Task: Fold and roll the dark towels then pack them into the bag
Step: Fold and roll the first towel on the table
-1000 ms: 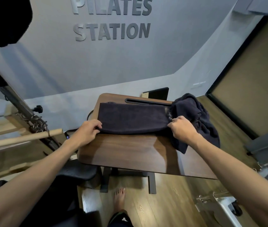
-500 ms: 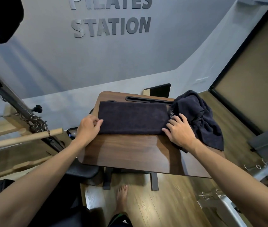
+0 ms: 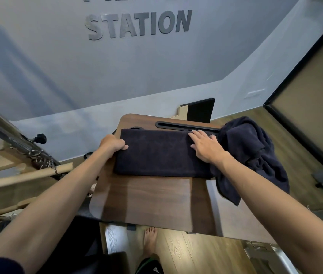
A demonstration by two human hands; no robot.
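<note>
A dark towel, folded into a long flat strip, lies across the far half of a small wooden table. My left hand pinches the strip's left end, thumb on top. My right hand rests flat on the strip's right end, fingers spread and pointing away from me. A second dark towel lies crumpled at the table's right edge and hangs over it. No bag can be made out.
A black slot runs along the table's far edge. Wooden bars and springs of a pilates machine stand to the left. A grey wall lies beyond, wood floor and my bare foot below. Metal hardware sits at lower right.
My right hand went from gripping the towel's near right corner to lying flat further up on its right end. The left hand stayed at the left end. The camera tilted closer.
</note>
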